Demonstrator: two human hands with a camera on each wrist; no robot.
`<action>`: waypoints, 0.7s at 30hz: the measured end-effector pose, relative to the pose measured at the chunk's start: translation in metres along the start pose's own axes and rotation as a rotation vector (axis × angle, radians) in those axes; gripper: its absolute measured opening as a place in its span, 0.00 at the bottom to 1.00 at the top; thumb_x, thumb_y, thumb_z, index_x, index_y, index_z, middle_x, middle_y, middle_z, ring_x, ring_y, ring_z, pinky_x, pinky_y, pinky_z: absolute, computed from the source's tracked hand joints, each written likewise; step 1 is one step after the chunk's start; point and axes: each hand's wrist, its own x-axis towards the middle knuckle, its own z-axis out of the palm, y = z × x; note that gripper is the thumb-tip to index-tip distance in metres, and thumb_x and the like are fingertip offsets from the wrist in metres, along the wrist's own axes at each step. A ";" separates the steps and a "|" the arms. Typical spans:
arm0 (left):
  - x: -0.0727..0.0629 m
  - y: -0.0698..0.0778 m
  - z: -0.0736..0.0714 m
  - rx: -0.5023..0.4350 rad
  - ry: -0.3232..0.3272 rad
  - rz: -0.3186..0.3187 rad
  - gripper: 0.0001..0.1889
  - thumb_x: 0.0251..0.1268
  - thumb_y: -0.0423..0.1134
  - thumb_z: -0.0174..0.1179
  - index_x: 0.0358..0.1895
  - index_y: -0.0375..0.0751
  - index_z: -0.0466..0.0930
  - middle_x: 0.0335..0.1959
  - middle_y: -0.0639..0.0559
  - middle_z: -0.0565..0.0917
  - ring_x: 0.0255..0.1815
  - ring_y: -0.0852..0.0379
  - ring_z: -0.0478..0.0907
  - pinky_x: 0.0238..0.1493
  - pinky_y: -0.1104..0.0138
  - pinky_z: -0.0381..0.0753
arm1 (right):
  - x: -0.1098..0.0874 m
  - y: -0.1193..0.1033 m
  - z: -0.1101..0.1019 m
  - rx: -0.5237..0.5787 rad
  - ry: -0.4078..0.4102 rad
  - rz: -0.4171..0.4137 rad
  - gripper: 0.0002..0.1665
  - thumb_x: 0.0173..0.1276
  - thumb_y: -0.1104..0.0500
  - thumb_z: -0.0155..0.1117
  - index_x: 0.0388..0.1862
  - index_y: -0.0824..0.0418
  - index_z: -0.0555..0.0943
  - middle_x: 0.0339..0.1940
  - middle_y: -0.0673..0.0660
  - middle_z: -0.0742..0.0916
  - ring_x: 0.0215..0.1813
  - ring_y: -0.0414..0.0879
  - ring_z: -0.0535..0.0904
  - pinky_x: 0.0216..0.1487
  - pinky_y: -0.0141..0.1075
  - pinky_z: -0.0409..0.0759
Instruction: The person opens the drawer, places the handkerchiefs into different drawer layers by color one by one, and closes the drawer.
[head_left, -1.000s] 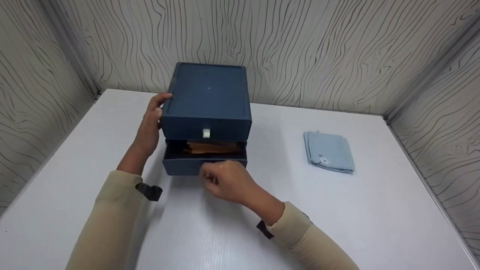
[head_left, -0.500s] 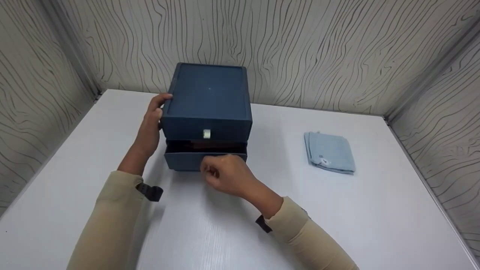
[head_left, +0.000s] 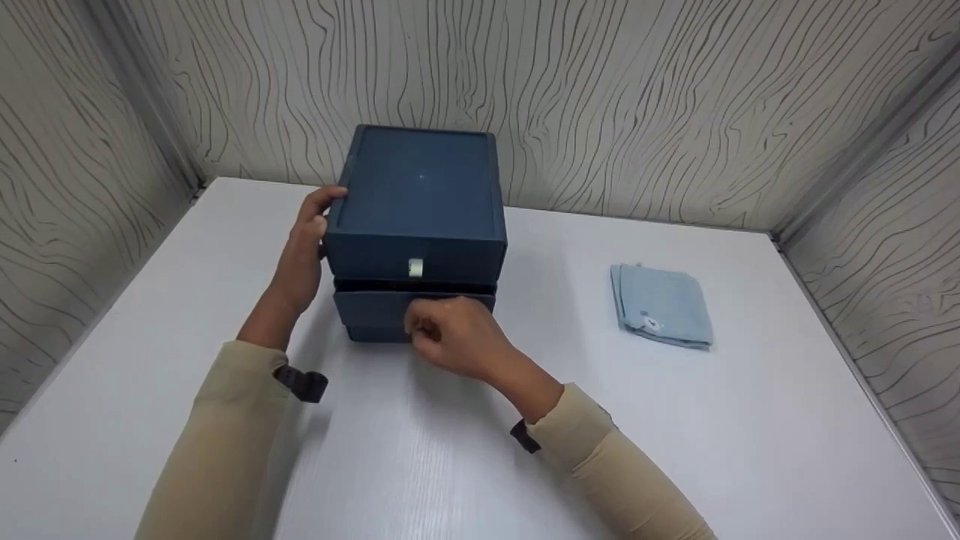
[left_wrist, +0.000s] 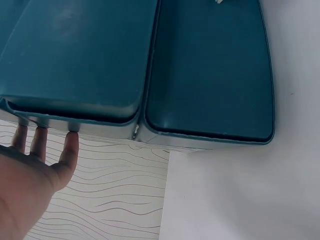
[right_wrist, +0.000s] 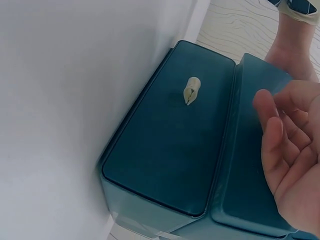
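Note:
A dark blue stacked drawer box (head_left: 420,180) stands on the white table. Its middle drawer (head_left: 367,306) sticks out a little under the top drawer, leaving a narrow dark gap above its front. My right hand (head_left: 461,337) is curled at the middle of that front, thumb and fingers together where its pull tab lies hidden. In the right wrist view the bottom drawer (right_wrist: 165,135) shows a pale loop tab (right_wrist: 191,91) beside the hand. My left hand (head_left: 300,247) rests along the box's left side; in the left wrist view its extended fingers (left_wrist: 70,150) touch the side wall.
A folded light blue cloth (head_left: 664,307) lies on the table (head_left: 750,420) to the right of the box. Behind stands a wall panel (head_left: 562,97) with a wood-grain line pattern, and similar panels flank both sides. Another pale tab (head_left: 415,268) marks the top drawer.
The middle drawer has slid inward with my right hand at its front, hiding the orange-brown contents seen earlier. The bottom drawer front now shows beneath it. My left hand has stayed at the side.

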 end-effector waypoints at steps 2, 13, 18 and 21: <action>0.000 0.001 0.000 0.002 0.000 0.001 0.28 0.69 0.61 0.37 0.68 0.55 0.64 0.73 0.51 0.57 0.72 0.45 0.54 0.65 0.34 0.48 | 0.001 0.001 0.001 0.003 0.003 0.001 0.07 0.61 0.64 0.60 0.33 0.54 0.83 0.28 0.47 0.86 0.28 0.36 0.76 0.31 0.28 0.74; 0.000 -0.001 0.000 -0.010 -0.001 0.010 0.30 0.69 0.62 0.37 0.68 0.54 0.63 0.73 0.50 0.56 0.71 0.43 0.54 0.64 0.33 0.47 | 0.008 0.012 0.003 0.073 0.008 0.047 0.07 0.60 0.64 0.60 0.34 0.55 0.83 0.28 0.48 0.85 0.28 0.36 0.74 0.32 0.28 0.72; -0.001 0.000 0.000 0.008 -0.003 0.020 0.30 0.69 0.63 0.36 0.68 0.54 0.63 0.72 0.50 0.58 0.69 0.44 0.57 0.63 0.35 0.51 | 0.009 0.013 0.002 0.091 0.003 0.063 0.06 0.60 0.63 0.59 0.34 0.55 0.83 0.27 0.48 0.84 0.27 0.35 0.73 0.31 0.28 0.71; -0.001 0.000 0.001 -0.001 -0.004 0.022 0.30 0.68 0.64 0.37 0.68 0.54 0.63 0.72 0.50 0.58 0.69 0.44 0.57 0.63 0.35 0.51 | 0.009 0.013 0.001 0.104 -0.010 0.076 0.06 0.61 0.63 0.59 0.34 0.55 0.83 0.27 0.48 0.84 0.28 0.36 0.73 0.31 0.28 0.71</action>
